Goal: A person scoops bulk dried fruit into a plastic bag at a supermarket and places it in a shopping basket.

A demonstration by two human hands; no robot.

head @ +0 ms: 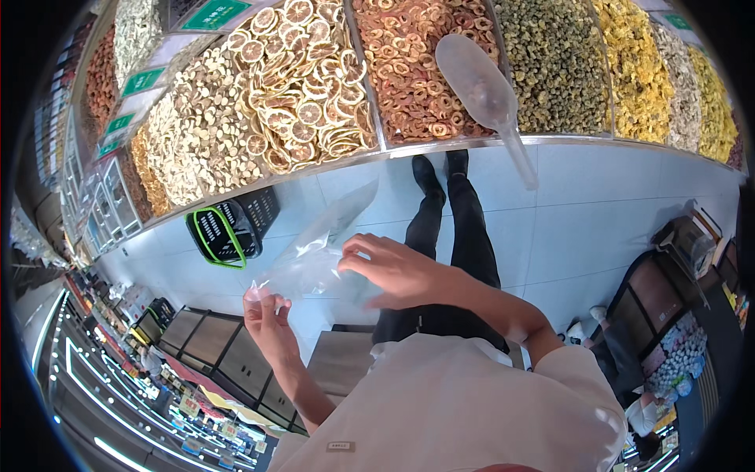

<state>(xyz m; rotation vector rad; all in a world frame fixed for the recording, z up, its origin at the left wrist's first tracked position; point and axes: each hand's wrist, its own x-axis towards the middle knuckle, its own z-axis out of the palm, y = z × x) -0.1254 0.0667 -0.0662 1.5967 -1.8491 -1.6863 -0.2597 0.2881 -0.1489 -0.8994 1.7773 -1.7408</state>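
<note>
A clear plastic bag (312, 253) hangs between my hands above the tiled floor. My left hand (268, 321) pinches one edge of it with thumb and fingers. My right hand (395, 268) is at the bag's other side, fingers curved and thumb apart; whether it grips the film cannot be told. Beyond my hands, a translucent plastic scoop (481, 85) lies on dried fruit rings (407, 65), its handle sticking out over the bin's front edge. Dried lemon slices (309, 112) fill the bin to the left, and dark green dried buds (551, 65) the one to the right.
Clear dividers part the bins, with yellow dried flowers (631, 65) farther right and pale dried slices (200, 118) at left. A black shopping basket (259, 218) with a green handle stands on the floor. Wooden cabinets (212, 348) are behind me at left; another person (619, 354) is at far right.
</note>
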